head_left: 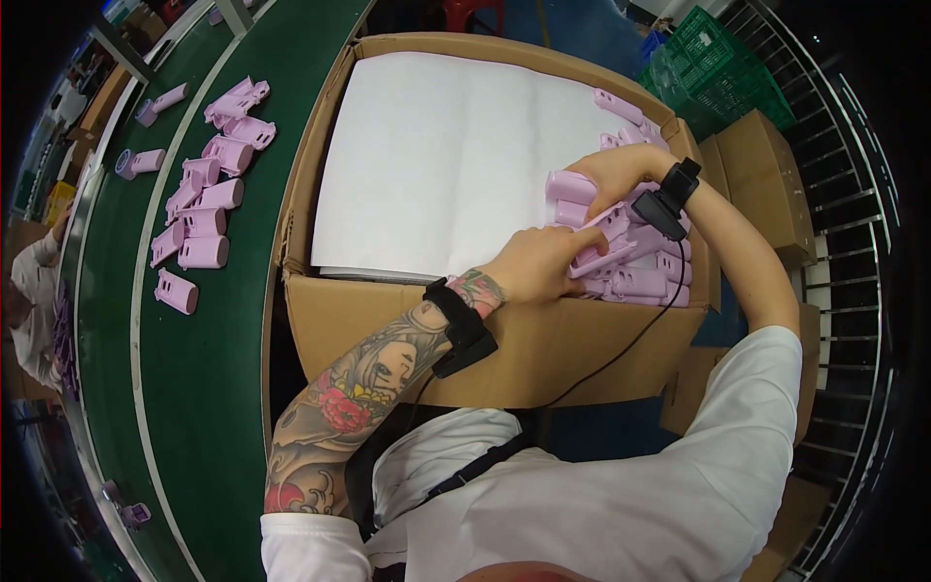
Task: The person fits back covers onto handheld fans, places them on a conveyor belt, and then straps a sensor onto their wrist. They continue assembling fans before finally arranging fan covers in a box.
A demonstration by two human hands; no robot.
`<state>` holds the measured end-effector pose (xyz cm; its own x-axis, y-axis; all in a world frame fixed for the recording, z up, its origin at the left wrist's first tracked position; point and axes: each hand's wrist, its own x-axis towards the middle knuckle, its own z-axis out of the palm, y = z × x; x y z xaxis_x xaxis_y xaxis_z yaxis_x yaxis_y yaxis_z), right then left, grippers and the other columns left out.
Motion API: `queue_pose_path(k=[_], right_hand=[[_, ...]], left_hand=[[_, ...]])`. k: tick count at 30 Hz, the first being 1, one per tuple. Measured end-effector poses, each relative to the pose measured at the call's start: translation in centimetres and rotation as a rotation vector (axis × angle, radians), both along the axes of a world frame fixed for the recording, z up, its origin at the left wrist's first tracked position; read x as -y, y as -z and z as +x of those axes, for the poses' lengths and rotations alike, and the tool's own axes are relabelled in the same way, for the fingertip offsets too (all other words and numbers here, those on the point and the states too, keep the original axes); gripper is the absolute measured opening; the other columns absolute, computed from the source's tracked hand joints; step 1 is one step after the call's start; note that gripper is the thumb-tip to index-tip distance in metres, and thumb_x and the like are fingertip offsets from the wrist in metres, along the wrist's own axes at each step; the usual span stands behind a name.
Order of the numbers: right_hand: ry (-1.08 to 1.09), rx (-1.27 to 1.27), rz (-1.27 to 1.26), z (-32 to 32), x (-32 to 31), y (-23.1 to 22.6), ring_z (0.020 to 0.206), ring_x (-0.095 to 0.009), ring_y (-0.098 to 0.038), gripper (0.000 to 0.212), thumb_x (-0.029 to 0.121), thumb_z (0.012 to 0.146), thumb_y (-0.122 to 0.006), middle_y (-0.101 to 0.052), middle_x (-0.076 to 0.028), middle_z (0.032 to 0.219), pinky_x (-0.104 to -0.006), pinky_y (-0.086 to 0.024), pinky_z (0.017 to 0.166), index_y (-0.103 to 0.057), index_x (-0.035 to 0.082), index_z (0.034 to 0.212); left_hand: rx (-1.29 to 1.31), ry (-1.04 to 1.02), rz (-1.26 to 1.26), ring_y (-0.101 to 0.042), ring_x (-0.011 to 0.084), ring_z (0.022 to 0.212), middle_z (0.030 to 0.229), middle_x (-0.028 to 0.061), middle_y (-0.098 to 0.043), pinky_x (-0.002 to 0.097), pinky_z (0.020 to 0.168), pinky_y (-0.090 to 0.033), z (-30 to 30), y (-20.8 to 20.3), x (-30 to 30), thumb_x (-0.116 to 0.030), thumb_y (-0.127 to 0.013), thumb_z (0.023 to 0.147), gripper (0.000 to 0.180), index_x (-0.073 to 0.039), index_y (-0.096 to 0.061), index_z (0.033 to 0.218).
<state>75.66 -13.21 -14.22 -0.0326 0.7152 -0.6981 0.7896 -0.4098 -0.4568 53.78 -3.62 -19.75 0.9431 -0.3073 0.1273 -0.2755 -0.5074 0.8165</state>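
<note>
Both hands reach into a large cardboard box [504, 354] lined with a white sheet [446, 165]. My left hand [538, 262] grips a pink plastic housing [606, 242] at the box's right side. My right hand [616, 170] rests on the row of pink housings [645, 281] stacked along the box's right wall, fingers curled over one of them. Each wrist wears a black strap-on device with a cable. More pink parts [621, 107] lie further back along the same wall.
A green conveyor belt [208, 388] curves along the left, carrying several loose pink housings [204, 209]. Another person's sleeve [34, 291] shows at the far left. A green plastic crate [718, 68] and closed cartons [771, 184] stand to the right, beside a metal roller rack [853, 242].
</note>
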Motion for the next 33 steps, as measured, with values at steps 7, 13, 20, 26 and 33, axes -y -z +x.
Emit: queue_pose_path(k=[7, 13, 20, 26, 33], right_hand=[[0.201, -0.346, -0.085, -0.2, 1.6, 1.9, 0.091, -0.013, -0.063, 0.048, 0.018, 0.078, -0.079, -0.069, -0.008, 0.104, -0.0277, -0.052, 0.077, -0.060, -0.002, 0.118], [0.367, -0.477, -0.121, -0.8, 2.2, 1.7, 0.093, -0.013, -0.064, 0.048, 0.013, 0.077, -0.079, -0.069, -0.008, 0.105, -0.0258, -0.052, 0.078, -0.059, -0.002, 0.118], [0.461, -0.496, -0.145, -1.3, 2.7, 2.2, 0.099, -0.015, -0.062, 0.059, 0.011, 0.074, -0.080, -0.066, -0.006, 0.111, -0.0285, -0.050, 0.088, -0.055, 0.002, 0.127], [0.711, -0.631, 0.054, -1.7, 3.5, 2.3, 0.100, -0.017, -0.063, 0.056, 0.013, 0.079, -0.077, -0.065, -0.007, 0.112, -0.0296, -0.050, 0.090, -0.054, 0.002, 0.129], [0.957, -0.561, 0.324, -2.3, 2.7, 1.6, 0.095, -0.014, -0.063, 0.046, 0.019, 0.085, -0.075, -0.064, -0.004, 0.109, -0.0260, -0.052, 0.081, -0.055, 0.004, 0.124]], left_hand=[[0.003, -0.002, -0.184, -0.067, 0.0337, 0.089, 0.100, 0.0141, -0.067, 0.0429, 0.077, -0.052, -0.4, 0.2, 0.6, -0.016, -0.080, 0.077, 0.047, -0.016, -0.056, 0.117], [0.142, 0.001, -0.044, -0.067, 0.0344, 0.091, 0.100, 0.0167, -0.067, 0.0421, 0.076, -0.052, -0.3, 0.7, 2.2, -0.018, -0.077, 0.079, 0.043, -0.013, -0.057, 0.117], [0.215, 0.116, 0.124, -0.067, 0.0350, 0.093, 0.100, 0.0180, -0.068, 0.0413, 0.078, -0.052, 0.6, -1.0, 1.9, -0.019, -0.075, 0.080, 0.037, -0.010, -0.060, 0.113], [-0.029, 0.089, -0.299, -0.067, 0.0358, 0.093, 0.099, 0.0180, -0.069, 0.0416, 0.083, -0.052, 1.1, 0.0, -0.8, -0.016, -0.076, 0.076, 0.037, -0.007, -0.065, 0.110], [0.018, -0.039, -0.318, -0.068, 0.0334, 0.091, 0.096, 0.0187, -0.070, 0.0382, 0.083, -0.052, 0.7, -0.7, -0.8, -0.018, -0.078, 0.077, 0.037, -0.005, -0.066, 0.109]])
